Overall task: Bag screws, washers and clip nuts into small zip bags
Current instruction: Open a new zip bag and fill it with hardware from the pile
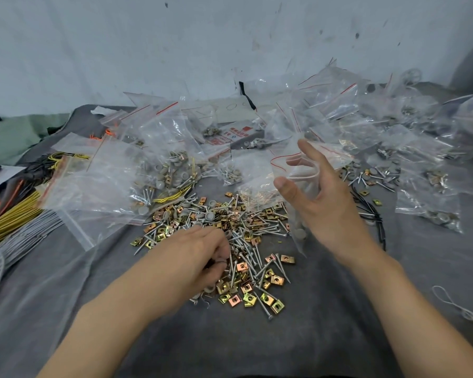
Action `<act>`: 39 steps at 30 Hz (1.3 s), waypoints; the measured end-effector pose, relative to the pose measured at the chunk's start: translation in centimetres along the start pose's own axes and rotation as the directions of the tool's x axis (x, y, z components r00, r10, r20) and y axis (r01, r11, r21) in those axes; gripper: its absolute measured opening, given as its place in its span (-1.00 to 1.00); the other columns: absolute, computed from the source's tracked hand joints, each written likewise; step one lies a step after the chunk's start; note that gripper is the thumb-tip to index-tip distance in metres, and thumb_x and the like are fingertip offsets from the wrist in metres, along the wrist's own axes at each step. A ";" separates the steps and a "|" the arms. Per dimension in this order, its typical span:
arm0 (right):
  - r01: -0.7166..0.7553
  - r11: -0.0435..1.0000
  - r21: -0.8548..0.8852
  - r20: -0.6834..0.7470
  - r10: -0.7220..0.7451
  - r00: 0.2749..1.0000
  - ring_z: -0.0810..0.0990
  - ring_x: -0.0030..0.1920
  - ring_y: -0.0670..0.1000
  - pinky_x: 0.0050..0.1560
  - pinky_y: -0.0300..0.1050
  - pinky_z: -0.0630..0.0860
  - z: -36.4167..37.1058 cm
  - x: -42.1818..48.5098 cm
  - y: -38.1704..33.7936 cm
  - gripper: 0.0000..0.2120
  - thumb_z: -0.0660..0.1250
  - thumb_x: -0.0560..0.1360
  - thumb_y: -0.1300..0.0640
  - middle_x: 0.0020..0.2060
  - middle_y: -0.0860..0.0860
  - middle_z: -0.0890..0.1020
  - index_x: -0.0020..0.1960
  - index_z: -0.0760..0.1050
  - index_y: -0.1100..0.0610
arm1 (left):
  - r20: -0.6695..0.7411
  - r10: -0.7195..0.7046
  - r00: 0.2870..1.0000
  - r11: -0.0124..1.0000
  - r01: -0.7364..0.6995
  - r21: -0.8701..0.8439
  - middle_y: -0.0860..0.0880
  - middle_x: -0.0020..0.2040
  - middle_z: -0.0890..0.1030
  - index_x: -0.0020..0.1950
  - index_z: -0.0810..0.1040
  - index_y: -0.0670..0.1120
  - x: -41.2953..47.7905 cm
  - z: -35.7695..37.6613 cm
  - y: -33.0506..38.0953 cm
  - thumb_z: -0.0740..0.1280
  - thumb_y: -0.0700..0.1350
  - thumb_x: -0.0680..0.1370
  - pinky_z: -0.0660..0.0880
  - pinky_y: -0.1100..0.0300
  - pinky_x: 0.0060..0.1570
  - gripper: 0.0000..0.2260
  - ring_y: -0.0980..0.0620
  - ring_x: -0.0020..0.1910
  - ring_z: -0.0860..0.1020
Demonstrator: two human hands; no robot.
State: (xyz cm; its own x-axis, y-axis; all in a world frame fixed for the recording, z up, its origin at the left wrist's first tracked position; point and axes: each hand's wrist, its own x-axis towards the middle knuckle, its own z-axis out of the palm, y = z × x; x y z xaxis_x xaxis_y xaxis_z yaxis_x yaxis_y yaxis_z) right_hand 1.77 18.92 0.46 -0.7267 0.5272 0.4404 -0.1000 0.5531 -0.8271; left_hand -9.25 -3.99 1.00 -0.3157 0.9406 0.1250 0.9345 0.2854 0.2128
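Mid-frame, the left hand (202, 257) is digging into the pile (246, 241) on the counter (325, 309), grip narrow; I cannot tell its catch. The right hand (320, 197), centre-right, is holding a bag (298, 165) open. Next, probably, parts need dropping inside.

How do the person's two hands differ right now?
Height: the left hand is down on the loose pile of screws and clip nuts; the right hand is raised above it.
Contents: the right hand holds a small zip bag by its mouth; the left hand's fingers curl into the pile, and what they pinch is hidden.
Both are bare and work over the grey cloth.
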 end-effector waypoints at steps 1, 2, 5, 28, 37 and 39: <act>0.006 1.000 -0.002 -0.001 -0.006 1.000 0.26 0.29 -0.56 0.11 -0.71 0.13 0.1 0.0 0.0 -0.23 0.32 0.43 -0.42 0.37 -0.37 0.41 0.55 0.19 -0.25 | -0.018 -0.021 1.000 0.998 0.019 -0.054 0.21 -0.13 0.48 -0.07 0.37 0.16 0.2 0.0 0.0 0.32 -0.02 0.57 0.37 0.33 -0.07 -0.86 0.22 -0.09 0.44; 0.013 1.000 -0.006 -0.002 -0.013 1.000 0.22 0.24 -0.62 0.09 -0.72 0.12 0.2 -0.1 -0.1 -0.24 0.33 0.44 -0.40 0.31 -0.44 0.39 0.55 0.20 -0.23 | -0.050 -0.050 0.997 0.991 0.043 -0.130 0.21 -0.13 0.51 -0.07 0.39 0.17 0.4 0.0 -0.1 0.33 -0.03 0.57 0.40 0.33 -0.08 -0.87 0.22 -0.08 0.48; 0.026 0.998 -0.050 0.009 -0.025 1.000 0.28 0.17 -0.62 0.10 -0.68 0.17 0.4 -0.3 -0.1 -0.26 0.35 0.47 -0.35 0.22 -0.52 0.36 0.56 0.19 -0.21 | -0.262 -0.161 0.951 0.932 0.060 -0.356 0.19 -0.12 0.58 -0.01 0.51 0.17 1.7 -0.7 0.2 0.35 -0.01 0.56 0.45 0.37 -0.12 -0.93 0.19 -0.08 0.54; 0.058 0.998 -0.039 -0.056 -0.060 0.997 0.26 0.26 -0.58 0.15 -0.68 0.14 -1.4 0.0 0.4 -0.27 0.32 0.50 -0.34 0.34 -0.30 0.45 0.57 0.21 -0.15 | -0.016 -0.225 0.974 0.952 0.217 -0.217 0.15 0.01 0.58 0.22 0.53 0.08 6.2 -1.3 1.3 0.22 0.05 0.64 0.48 0.34 -0.07 -0.80 0.28 -0.10 0.53; 0.055 0.980 -0.193 -0.031 -0.062 0.998 0.45 0.31 -0.28 0.29 -0.32 0.36 -2.6 -0.4 0.7 -0.28 0.27 0.51 -0.40 0.25 -0.32 0.46 0.57 0.12 -0.21 | 0.058 -0.253 0.966 0.964 0.246 0.102 0.09 0.21 0.42 0.31 0.48 0.13 3.9 0.2 0.6 0.17 0.18 0.63 0.38 0.05 0.29 -0.69 0.07 0.23 0.36; 0.078 0.958 -0.275 0.005 -0.079 0.997 0.50 0.29 -0.09 0.28 -0.12 0.39 -2.4 -0.6 0.7 -0.28 0.27 0.54 -0.35 0.29 -0.24 0.44 0.59 0.12 -0.14 | 0.031 -0.245 0.969 0.960 0.238 0.144 0.08 0.17 0.42 0.25 0.49 0.11 3.9 0.4 0.8 0.18 0.17 0.63 0.38 0.08 0.27 -0.73 0.05 0.21 0.36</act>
State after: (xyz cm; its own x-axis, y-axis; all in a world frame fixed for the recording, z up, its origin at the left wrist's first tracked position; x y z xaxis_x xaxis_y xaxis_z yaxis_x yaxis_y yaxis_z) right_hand 3.76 20.53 0.49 -0.7197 0.4786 0.5029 0.0346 0.7482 -0.6626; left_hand -9.67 0.03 1.23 -0.5298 0.8472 0.0385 0.8460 0.5247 0.0949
